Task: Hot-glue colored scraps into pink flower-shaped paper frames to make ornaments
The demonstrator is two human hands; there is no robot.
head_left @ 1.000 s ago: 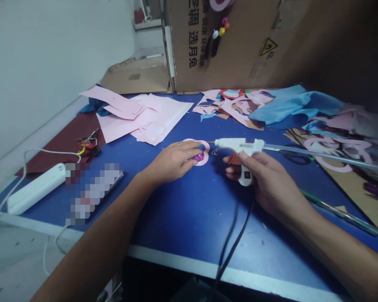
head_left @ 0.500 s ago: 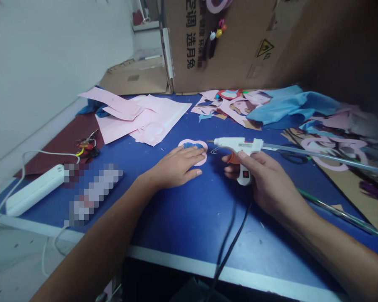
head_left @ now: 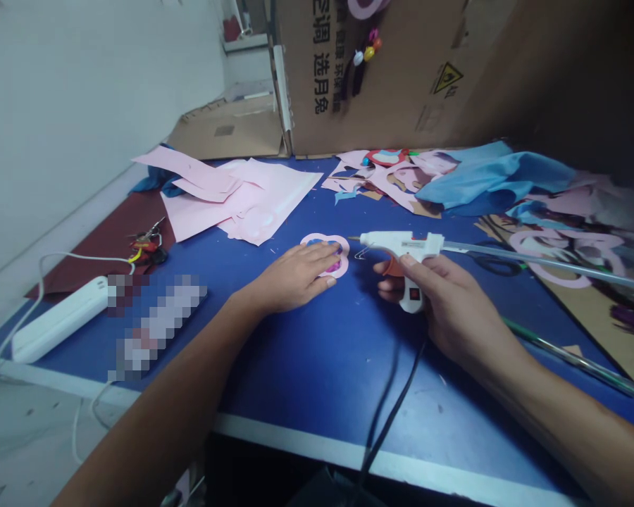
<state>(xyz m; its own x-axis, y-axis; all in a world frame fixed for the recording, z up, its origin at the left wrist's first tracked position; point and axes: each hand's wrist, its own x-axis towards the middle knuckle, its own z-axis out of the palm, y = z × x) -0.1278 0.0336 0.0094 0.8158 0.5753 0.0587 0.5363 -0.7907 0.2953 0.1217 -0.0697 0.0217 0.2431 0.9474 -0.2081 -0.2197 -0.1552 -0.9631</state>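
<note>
My left hand (head_left: 302, 274) lies flat, fingers stretched out, over a pink flower-shaped paper cutout (head_left: 343, 248) on the blue table. Blue and magenta pieces show inside the cutout's rim; part of them is hidden under my fingers. To the right, my right hand (head_left: 449, 289) is wrapped round the handle of a white hot glue gun (head_left: 394, 241) with an orange trigger. Its nozzle points left, a little right of the cutout. A long clear glue stick (head_left: 528, 259) sticks out of its back, and a black cord hangs from the handle.
Pink paper sheets (head_left: 243, 190) lie at the back left, with keys (head_left: 148, 248) and a white power strip (head_left: 66, 317) nearer. Paper scraps and blue fabric (head_left: 486, 179) are heaped at the back right before a cardboard box (head_left: 391, 105). Scissors (head_left: 491, 266) rest on the right.
My left fingers have shifted slightly on the cutout, and magenta now shows beside the blue. The glue gun stays nearly in place in my right hand.
</note>
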